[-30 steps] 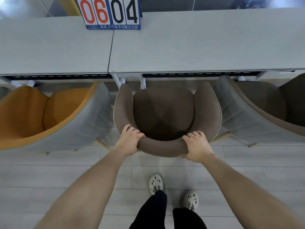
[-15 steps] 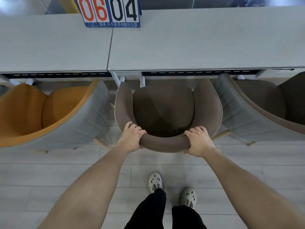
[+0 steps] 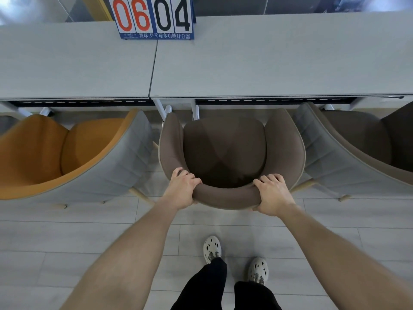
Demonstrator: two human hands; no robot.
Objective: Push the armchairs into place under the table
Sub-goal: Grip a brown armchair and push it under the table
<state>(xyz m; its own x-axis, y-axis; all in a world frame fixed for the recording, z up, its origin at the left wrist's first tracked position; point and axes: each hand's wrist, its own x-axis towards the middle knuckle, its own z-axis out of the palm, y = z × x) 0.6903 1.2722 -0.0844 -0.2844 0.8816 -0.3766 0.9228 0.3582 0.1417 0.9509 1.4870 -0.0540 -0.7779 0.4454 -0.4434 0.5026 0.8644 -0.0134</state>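
The orange chair (image 3: 33, 153) is being cut off by the left edge, the right chair (image 3: 357, 142) by the right edge and the scoreboard (image 3: 154, 16) by the top. The scoreboard's small print (image 3: 164, 36) is being rendered too small to read. The table legs (image 3: 166, 110) are being partly hidden by the middle chair (image 3: 223, 148).

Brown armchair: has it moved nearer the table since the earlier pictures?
No, not visibly: the brown armchair has its arm tips just short of the table edge, as before.
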